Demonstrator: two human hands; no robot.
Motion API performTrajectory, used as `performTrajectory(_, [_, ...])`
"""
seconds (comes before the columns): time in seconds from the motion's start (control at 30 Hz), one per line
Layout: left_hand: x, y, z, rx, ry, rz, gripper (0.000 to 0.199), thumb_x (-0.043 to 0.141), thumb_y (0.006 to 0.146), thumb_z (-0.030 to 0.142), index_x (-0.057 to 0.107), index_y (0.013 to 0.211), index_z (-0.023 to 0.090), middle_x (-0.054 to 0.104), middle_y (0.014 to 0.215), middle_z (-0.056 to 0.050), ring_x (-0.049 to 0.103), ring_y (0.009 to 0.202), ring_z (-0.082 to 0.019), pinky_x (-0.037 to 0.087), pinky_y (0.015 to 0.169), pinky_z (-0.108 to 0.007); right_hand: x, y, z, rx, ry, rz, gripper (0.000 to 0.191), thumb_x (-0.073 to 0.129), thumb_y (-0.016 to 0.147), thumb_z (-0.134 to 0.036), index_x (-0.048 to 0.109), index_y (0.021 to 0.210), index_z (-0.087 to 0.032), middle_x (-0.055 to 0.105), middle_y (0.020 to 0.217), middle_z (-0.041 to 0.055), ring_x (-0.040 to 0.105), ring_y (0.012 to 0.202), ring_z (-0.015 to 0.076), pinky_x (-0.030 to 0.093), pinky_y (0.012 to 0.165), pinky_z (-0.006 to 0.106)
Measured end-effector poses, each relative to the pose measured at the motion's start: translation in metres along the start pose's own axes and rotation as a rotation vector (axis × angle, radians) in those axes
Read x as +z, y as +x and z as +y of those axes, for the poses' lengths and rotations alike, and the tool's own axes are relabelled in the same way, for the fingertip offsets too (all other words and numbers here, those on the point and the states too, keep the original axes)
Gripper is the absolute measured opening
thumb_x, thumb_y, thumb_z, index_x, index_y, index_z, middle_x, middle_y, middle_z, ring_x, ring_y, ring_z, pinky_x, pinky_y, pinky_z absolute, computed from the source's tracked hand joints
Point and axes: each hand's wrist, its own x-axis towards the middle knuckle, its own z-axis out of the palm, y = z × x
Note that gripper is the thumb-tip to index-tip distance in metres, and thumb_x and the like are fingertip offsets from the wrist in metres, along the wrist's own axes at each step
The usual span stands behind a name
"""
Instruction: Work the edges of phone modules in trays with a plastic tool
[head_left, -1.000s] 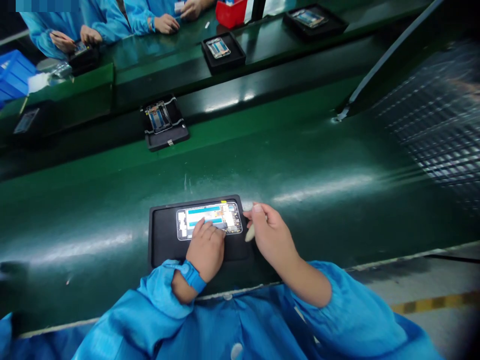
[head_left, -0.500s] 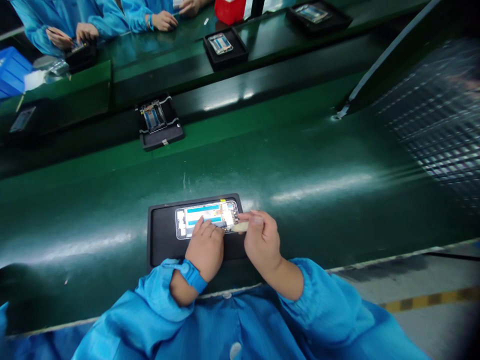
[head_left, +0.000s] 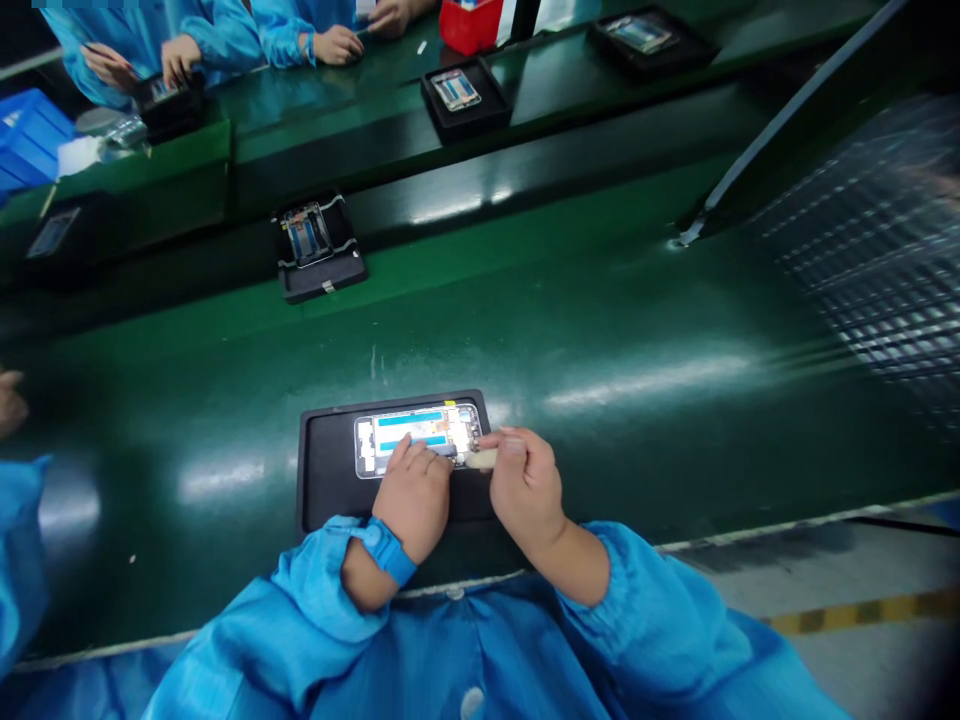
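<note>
An opened phone (head_left: 412,425) with blue strips lies in a black tray (head_left: 330,490) in front of me. My left hand (head_left: 414,490) rests on its near edge, fingers bent together; whether they pinch anything is hidden. My right hand (head_left: 525,480) is closed around a pale, pointed tool (head_left: 482,459), whose tip is at the phone's right end. A blue band circles my left wrist.
Beyond the tray stands a black holder (head_left: 322,275) with another open phone. Further trays with phones (head_left: 456,90) are on the far line, where co-workers' hands (head_left: 337,45) work. A co-worker's sleeve (head_left: 22,560) is at the left edge. A mesh rack (head_left: 892,260) is at right.
A co-worker's hand and sleeve have come into view at the left edge. My hands keep nearly the same places; the far scene has shifted slightly right.
</note>
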Motion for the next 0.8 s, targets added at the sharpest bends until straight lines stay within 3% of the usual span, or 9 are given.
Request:
performTrajectory(0.1, [-0.001, 0.000, 0.000, -0.004, 0.002, -0.026, 0.020, 0.042, 0.078, 0.008, 0.060, 0.082, 0.015, 0.062, 0.076, -0.005, 0.056, 0.087, -0.020, 0.034, 0.096, -0.043, -0.003, 0.002, -0.005, -0.019, -0.054, -0.046, 0.028, 0.030, 0.086, -0.034, 0.052, 0.077, -0.020, 0.063, 0.075, 0.0062, 0.058, 0.076, 0.0181, 0.045, 0.074, 0.032])
performTrajectory(0.2, [-0.001, -0.001, -0.001, 0.002, -0.011, -0.056, 0.021, 0.042, 0.077, 0.006, 0.060, 0.085, 0.015, 0.063, 0.080, -0.006, 0.056, 0.088, -0.020, 0.033, 0.097, -0.043, -0.005, 0.007, -0.016, -0.034, -0.171, -0.191, 0.031, 0.028, 0.086, -0.035, 0.053, 0.077, -0.020, 0.063, 0.075, 0.0066, 0.058, 0.074, 0.0182, 0.044, 0.070, 0.029])
performTrajectory(0.33, [0.001, -0.001, -0.003, 0.011, -0.016, -0.031, 0.024, 0.041, 0.075, 0.005, 0.059, 0.089, 0.014, 0.063, 0.082, -0.006, 0.054, 0.093, -0.022, 0.033, 0.096, -0.045, 0.000, 0.014, -0.027, -0.213, -0.342, -0.449, 0.039, 0.023, 0.086, -0.033, 0.053, 0.066, -0.019, 0.059, 0.065, 0.0082, 0.055, 0.066, 0.0193, 0.042, 0.065, 0.029])
performTrajectory(0.4, [0.001, -0.002, -0.004, 0.017, -0.022, -0.026, 0.024, 0.041, 0.075, 0.006, 0.060, 0.087, 0.015, 0.063, 0.081, -0.006, 0.054, 0.093, -0.022, 0.034, 0.096, -0.044, 0.003, 0.015, -0.027, -0.267, -0.358, -0.475, 0.041, 0.021, 0.085, -0.033, 0.052, 0.062, -0.019, 0.058, 0.063, 0.0091, 0.055, 0.065, 0.0196, 0.041, 0.066, 0.030])
performTrajectory(0.47, [0.001, -0.002, -0.004, 0.018, -0.034, -0.030, 0.021, 0.042, 0.076, 0.006, 0.060, 0.083, 0.015, 0.062, 0.079, -0.006, 0.054, 0.091, -0.021, 0.034, 0.096, -0.043, 0.004, 0.016, -0.024, -0.198, -0.321, -0.412, 0.038, 0.023, 0.084, -0.034, 0.051, 0.063, -0.020, 0.059, 0.064, 0.0088, 0.055, 0.066, 0.0194, 0.041, 0.066, 0.029])
performTrajectory(0.63, [-0.003, 0.008, -0.010, -0.008, -0.059, 0.058, 0.019, 0.042, 0.081, 0.016, 0.061, 0.081, 0.017, 0.061, 0.073, -0.004, 0.053, 0.089, -0.022, 0.037, 0.092, -0.044, 0.004, 0.014, -0.010, 0.221, -0.030, -0.132, 0.033, 0.025, 0.085, -0.040, 0.049, 0.074, -0.020, 0.060, 0.070, 0.0052, 0.055, 0.059, 0.0159, 0.044, 0.059, 0.028])
performTrajectory(0.8, [-0.005, 0.030, -0.022, -0.116, 0.052, 0.084, 0.025, 0.047, 0.080, 0.025, 0.059, 0.102, 0.023, 0.057, 0.095, -0.007, 0.044, 0.105, -0.030, 0.032, 0.092, -0.054, 0.010, 0.009, -0.003, 0.256, 0.115, 0.000, 0.031, 0.030, 0.084, -0.041, 0.050, 0.086, -0.017, 0.062, 0.076, 0.0073, 0.058, 0.066, 0.0182, 0.047, 0.064, 0.032])
